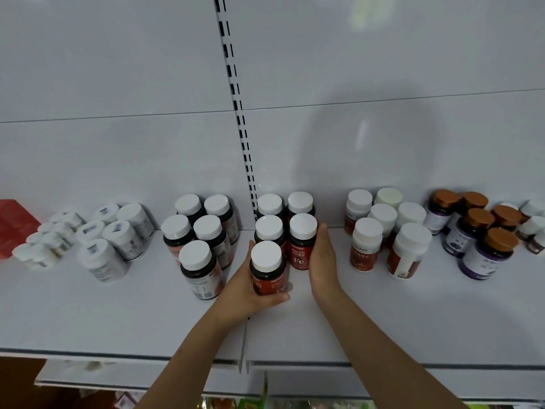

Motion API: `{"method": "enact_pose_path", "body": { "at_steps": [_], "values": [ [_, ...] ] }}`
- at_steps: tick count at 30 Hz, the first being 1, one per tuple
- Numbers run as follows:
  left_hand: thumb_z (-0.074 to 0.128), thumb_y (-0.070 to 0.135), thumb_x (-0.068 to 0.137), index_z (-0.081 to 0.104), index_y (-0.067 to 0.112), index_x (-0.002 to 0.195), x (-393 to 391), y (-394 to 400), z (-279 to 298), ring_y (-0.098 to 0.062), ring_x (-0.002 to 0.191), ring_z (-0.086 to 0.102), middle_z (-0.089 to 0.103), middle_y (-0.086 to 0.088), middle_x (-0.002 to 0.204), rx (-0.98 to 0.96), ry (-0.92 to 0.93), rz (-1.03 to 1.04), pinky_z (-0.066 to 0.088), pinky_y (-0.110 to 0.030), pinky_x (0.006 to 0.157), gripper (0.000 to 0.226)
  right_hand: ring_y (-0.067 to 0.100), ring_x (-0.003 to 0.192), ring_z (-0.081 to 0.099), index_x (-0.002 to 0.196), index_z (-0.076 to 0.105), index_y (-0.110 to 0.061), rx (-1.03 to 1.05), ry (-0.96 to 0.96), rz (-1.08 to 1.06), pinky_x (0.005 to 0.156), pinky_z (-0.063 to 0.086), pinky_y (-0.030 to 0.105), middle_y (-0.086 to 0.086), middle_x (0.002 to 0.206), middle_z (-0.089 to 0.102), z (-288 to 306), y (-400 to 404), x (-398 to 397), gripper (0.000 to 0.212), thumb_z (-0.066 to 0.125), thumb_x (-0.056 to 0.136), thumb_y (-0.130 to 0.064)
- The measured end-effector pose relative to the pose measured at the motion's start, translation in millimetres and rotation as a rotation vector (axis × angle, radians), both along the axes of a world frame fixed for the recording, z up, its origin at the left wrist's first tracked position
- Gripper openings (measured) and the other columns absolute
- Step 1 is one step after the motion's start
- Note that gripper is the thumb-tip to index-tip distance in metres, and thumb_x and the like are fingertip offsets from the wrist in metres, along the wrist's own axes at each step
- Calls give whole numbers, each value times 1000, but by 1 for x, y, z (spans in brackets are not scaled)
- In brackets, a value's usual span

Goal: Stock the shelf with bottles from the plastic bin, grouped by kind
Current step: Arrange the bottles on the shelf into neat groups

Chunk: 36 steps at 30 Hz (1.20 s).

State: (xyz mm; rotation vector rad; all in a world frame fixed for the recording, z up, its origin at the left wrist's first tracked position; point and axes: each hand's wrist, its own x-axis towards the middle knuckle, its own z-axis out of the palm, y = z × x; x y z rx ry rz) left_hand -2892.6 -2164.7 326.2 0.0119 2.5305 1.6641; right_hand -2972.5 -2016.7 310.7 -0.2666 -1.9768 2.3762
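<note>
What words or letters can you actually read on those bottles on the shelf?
"Fe": large white letters on the red-label bottle that the right hand touches.
"PIETRICK", roughly: small brand line on the same bottle and on the bottle held by the left hand.
All other labels: too blurred to read.

shelf: smooth white painted surface, looked like metal, faint sheen
back panel: same smooth white finish, softly reflective
slotted upright: white, looked like metal
front bottle: dark glossy body, red paper-like label
cap: matt white plastic
copper-capped bottles: shiny metallic-looking lids
white bottles: opaque plastic, printed labels
</note>
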Motion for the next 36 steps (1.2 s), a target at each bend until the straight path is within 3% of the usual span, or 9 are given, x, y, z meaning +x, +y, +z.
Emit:
{"method": "enact_pose_path", "body": {
  "at_steps": [5,9,13,18,21,25,28,32,36],
  "values": [
    [90,27,70,5,24,157,18,0,-3,12,138,31,33,33,150,48,89,56,30,-4,105,122,-2,144,18,156,21,-23,292,168,-21,119,13,20,-7,162,23,8,3,22,66,24,99,-57],
    [84,38,74,9,29,157,26,-1,13,10,145,11,15,28,159,-114,293,133,15,-8,114,112,-18,137,19,153,27,-19,402,396,-103,112,18,8,-16,154,27,34,10,38,58,28,104,-49],
    [73,30,85,34,23,149,21,16,46,-1,141,29,34,22,147,-204,598,219,22,-11,113,75,6,129,49,143,45,-13,443,544,-179,105,40,23,-3,141,51,70,36,46,50,39,101,-39],
    [57,21,88,52,15,133,17,64,74,-8,120,50,52,4,126,-213,769,26,38,-17,102,46,4,120,53,137,51,-12,585,587,-370,99,43,21,-5,130,55,90,103,48,40,46,99,-22],
    [59,21,87,44,23,140,4,101,61,-2,129,42,44,16,135,-184,722,-81,32,-13,106,55,4,128,46,144,44,-14,640,453,-370,106,36,15,-6,142,50,77,145,43,48,45,99,-32],
    [69,26,86,8,33,152,-28,147,27,8,136,24,23,18,151,-110,461,-68,16,0,105,90,9,140,38,151,37,-22,487,198,-256,114,31,28,-9,152,41,60,186,27,50,46,103,-32],
    [73,42,72,-6,22,156,-54,175,7,-12,138,39,38,-1,153,37,242,-30,34,-28,114,117,8,137,37,151,35,-28,315,-2,-127,114,27,29,-14,149,39,55,194,8,51,44,103,-41],
    [82,29,67,13,23,152,-77,188,-5,-15,128,54,52,1,142,155,169,-43,48,-31,100,110,12,133,43,141,40,-42,219,-120,2,118,30,40,-10,150,43,37,183,-13,38,40,103,-46],
    [79,36,55,10,32,150,-84,183,-9,-13,122,58,55,3,137,187,150,-98,53,-24,88,117,6,114,55,128,55,-34,35,-104,-40,110,37,31,-19,127,58,35,179,-8,30,44,102,-44]
  ]
}}
